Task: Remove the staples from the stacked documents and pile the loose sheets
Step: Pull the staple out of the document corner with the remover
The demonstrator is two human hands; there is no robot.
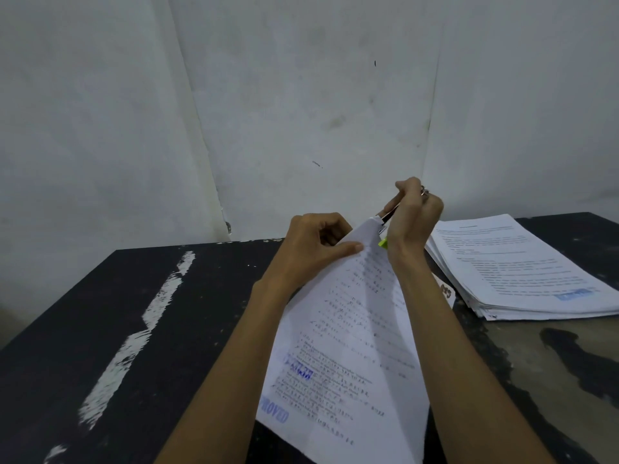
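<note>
Dark scuffed table, white paint streaks; pale stained wall behind. Document: held raised, long axis 6 to 12 o'clock, staple too small to see. Left hand: thumb and curled fingers pinching the top corner. Right hand: fingers curled round slim metal tool, tip meeting that corner at 1 o'clock of the left thumb. Sheet pile: 3 o'clock, on table

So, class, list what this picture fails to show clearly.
Head view:
The staple: hidden behind the right hand at the document's top corner.
The tool: mostly covered by that hand's fingers.
Document text: blurred, too small.
Document's lower corner: cut off by the bottom edge.
</note>
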